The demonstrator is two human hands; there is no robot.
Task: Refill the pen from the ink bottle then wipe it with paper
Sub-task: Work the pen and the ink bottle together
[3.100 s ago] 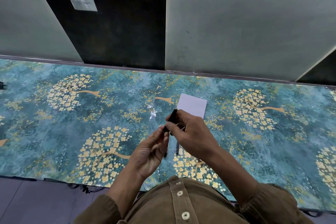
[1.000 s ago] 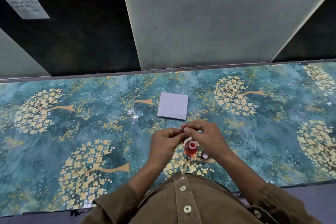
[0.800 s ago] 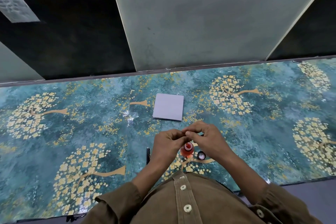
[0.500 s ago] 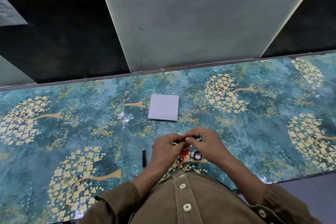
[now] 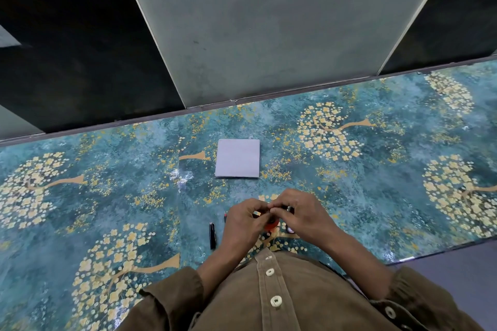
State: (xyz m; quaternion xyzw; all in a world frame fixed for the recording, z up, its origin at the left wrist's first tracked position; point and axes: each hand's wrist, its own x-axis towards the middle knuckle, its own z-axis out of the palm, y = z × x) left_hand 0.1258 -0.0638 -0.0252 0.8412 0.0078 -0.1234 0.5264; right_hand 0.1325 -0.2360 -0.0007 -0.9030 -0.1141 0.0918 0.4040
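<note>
Just above the near edge of the desk (image 5: 107,196), your two hands meet fingertip to fingertip. Your left hand (image 5: 242,223) has its fingers curled and pinches a small dark part against the fingertips of your right hand (image 5: 304,217), which is curled the same way onto it. That part is mostly hidden by the fingers; it looks like a piece of the pen, but you cannot tell which piece. Directly below the meeting fingertips sits the ink bottle (image 5: 270,226), red, only a sliver of it showing between the hands. Tucked under your right palm, just beside the bottle, lies a small round dark cap (image 5: 290,229). Just left of your left hand a black pen barrel (image 5: 212,235) lies on the desk, pointing away from you, not touched. A thin dark sliver with a red tip (image 5: 225,216) shows at the left hand's outer edge. Beyond both hands, well apart from them, a square pad of pale paper (image 5: 238,158) lies flat. Brown sleeves (image 5: 174,295) cover both forearms.
</note>
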